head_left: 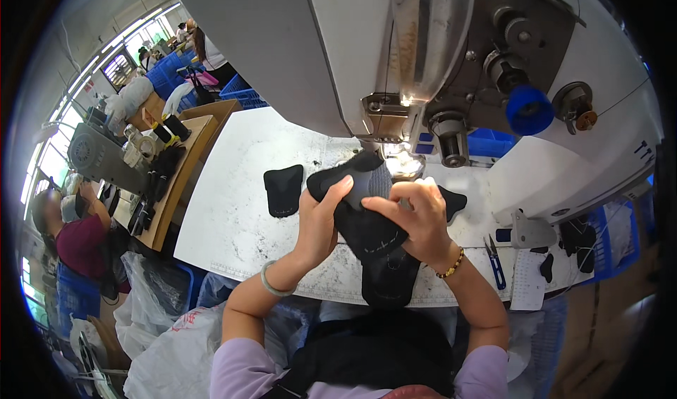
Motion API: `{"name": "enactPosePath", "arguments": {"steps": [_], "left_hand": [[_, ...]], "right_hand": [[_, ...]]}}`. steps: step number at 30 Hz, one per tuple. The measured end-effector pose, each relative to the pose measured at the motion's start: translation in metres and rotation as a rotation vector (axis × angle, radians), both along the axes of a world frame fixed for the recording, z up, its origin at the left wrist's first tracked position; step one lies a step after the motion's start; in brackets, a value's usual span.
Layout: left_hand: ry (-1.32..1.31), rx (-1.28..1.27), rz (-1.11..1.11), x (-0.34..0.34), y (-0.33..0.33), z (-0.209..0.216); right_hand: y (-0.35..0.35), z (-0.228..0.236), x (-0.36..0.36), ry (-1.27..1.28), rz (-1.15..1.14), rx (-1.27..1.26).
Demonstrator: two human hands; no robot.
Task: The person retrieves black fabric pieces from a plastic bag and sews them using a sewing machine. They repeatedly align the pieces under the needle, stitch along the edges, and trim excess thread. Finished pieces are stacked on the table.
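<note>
Both hands hold a black fabric piece with a grey lining point(370, 226), which looks like a shoe upper, just in front of the sewing machine's lit needle area point(402, 161). My left hand point(319, 219) grips its left side, thumb on top and fingers mostly hidden beneath. On the right, my right hand point(417, 219) is closed on the piece with its fingers bent, one fingertip at the grey lining. Below them, a similar black piece point(390, 280) lies at the table's front edge. Another black piece point(284, 191) lies flat to the left, and a third point(453, 203) shows partly behind my right hand.
The sewing machine's head point(275, 39) overhangs the white table point(218, 209). Blue-handled thread snips point(497, 265) and a written paper sheet point(527, 279) lie at the right. Plastic bags point(176, 350) are at the lower left. A person in a dark red top point(81, 244) sits at another machine on the left.
</note>
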State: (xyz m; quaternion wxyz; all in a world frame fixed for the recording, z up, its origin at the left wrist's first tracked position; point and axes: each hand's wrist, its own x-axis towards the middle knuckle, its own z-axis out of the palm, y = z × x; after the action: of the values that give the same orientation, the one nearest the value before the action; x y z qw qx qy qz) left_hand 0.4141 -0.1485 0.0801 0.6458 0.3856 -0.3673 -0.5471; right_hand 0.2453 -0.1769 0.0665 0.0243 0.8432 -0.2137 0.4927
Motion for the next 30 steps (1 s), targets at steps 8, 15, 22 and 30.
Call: {"name": "enactPosePath", "arguments": {"steps": [8,15,22,30], "left_hand": [[-0.118,-0.150,-0.057,-0.005,-0.050,-0.003],[-0.078,-0.174,-0.067,-0.003,-0.055,-0.011],[-0.050,-0.136,-0.114,0.000,-0.054,-0.010],[-0.428,-0.136,-0.216,0.010,-0.045,0.008]], "right_hand": [[-0.027,-0.016,-0.010,-0.149,-0.086,0.151],[-0.027,-0.020,-0.014,-0.067,-0.064,0.150],[-0.020,-0.011,-0.007,-0.087,-0.131,0.131],[-0.029,-0.004,-0.026,-0.030,-0.007,0.244]]}}
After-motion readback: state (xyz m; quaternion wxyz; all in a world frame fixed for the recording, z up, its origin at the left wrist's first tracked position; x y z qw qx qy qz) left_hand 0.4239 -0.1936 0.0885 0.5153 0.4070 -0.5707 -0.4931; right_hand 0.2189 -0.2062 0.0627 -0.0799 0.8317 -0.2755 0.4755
